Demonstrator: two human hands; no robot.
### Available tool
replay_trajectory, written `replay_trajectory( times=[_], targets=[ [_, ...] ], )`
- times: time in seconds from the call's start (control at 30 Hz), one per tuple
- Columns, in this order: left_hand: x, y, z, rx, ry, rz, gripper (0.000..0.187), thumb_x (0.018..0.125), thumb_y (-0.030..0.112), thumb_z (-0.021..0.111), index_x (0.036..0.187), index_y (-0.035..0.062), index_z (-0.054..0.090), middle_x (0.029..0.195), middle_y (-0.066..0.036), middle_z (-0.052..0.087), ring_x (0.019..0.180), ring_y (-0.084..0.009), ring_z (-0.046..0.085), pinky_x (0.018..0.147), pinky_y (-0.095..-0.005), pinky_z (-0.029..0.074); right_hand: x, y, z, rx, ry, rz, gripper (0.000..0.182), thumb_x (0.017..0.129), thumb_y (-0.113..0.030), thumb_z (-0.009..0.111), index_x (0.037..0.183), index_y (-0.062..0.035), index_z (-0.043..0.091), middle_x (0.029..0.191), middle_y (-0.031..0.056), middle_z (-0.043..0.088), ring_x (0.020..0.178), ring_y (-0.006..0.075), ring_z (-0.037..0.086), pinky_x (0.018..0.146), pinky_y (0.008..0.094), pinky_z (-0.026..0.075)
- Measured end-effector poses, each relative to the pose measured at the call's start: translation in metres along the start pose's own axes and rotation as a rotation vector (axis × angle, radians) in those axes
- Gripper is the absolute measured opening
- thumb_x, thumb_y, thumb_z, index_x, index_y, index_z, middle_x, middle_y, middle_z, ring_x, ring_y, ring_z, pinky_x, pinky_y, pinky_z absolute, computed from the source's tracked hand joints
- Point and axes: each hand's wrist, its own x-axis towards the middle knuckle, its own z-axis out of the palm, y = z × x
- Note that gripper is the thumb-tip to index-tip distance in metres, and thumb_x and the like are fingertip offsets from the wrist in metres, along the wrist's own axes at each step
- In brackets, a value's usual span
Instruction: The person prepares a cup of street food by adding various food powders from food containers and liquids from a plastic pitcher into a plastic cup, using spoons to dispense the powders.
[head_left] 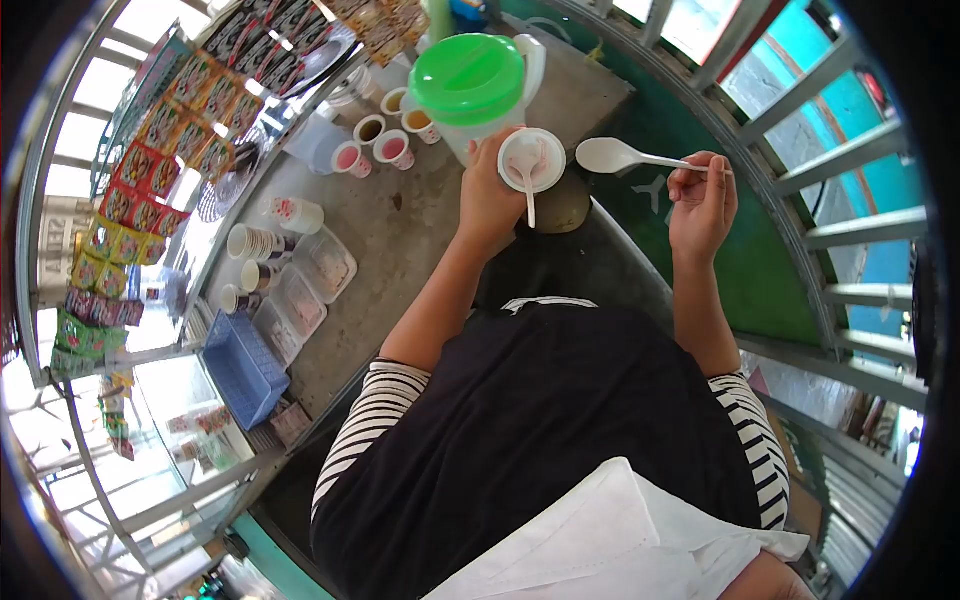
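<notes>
Grey concrete makes up the counter (400, 240) of a small stall, fenced by metal railings on the right and hung with strips of colourful sachets (150, 150) on the left. At the far end of the counter stands a large jug with a green lid (467, 78), and just beside it, to the left, is a cluster of small cups holding pink and brown liquid (385, 140). Nearer along the left edge sit stacks of paper cups (255, 243), clear plastic containers (300, 295) and a blue basket (243, 368). The left hand (487, 195) is raised in front of the jug, its fingers wrapped around a small white cup (531, 160) with pinkish contents; a white plastic spoon (528, 185) rests in that cup, with its handle hanging over the near rim. The right hand (702, 205) is well apart to the right, over the dark gap beside the counter, and its fingers are pinched closed on the handle end of a second white spoon (625, 156), held roughly level with its bowl pointing towards the cup but not touching it. Below the hands are the person's striped sleeves, a black top and a white cloth (610, 545).
</notes>
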Motion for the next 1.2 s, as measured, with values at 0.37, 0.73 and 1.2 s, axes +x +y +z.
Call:
replay_trajectory(
  times=[0.37, 0.73, 1.2],
  targets=[
    [-0.068, -0.082, -0.087, -0.215, 0.404, -0.267, 0.064, 0.07, 0.017, 0.089, 0.123, 0.0027, 0.055, 0.112, -0.007, 0.067, 0.102, -0.0168, 0.063, 0.09, -0.0309, 0.05, -0.009, 0.067, 0.092, 0.09, -0.318, 0.219, 0.032, 0.106, -0.026, 0.044, 0.095, -0.0003, 0.06, 0.069, 0.0057, 0.057, 0.057, 0.0123, 0.05, 0.053, 0.0245, 0.038],
    [-0.208, -0.11, -0.281, 0.163, 0.89, -0.4, 0.057, 0.075, 0.019, 0.088, 0.12, 0.0007, 0.057, 0.111, -0.009, 0.067, 0.102, -0.0171, 0.064, 0.091, -0.0316, 0.05, -0.131, 0.158, 0.243, 0.068, -0.834, 0.767, 0.026, 0.107, -0.027, 0.047, 0.106, -0.0046, 0.062, 0.084, 0.005, 0.064, 0.06, 0.0077, 0.053, 0.055, 0.0215, 0.043],
    [-0.328, -0.102, -0.389, 0.016, 0.996, -0.508, 0.058, 0.078, 0.014, 0.085, 0.125, -0.0007, 0.053, 0.115, -0.009, 0.065, 0.106, -0.016, 0.064, 0.094, -0.0306, 0.05, -0.293, 0.306, 0.373, -0.324, -1.109, 0.29, 0.026, 0.104, -0.024, 0.053, 0.111, -0.0031, 0.067, 0.088, 0.0042, 0.07, 0.051, 0.005, 0.052, 0.047, 0.0233, 0.041]
  ],
)
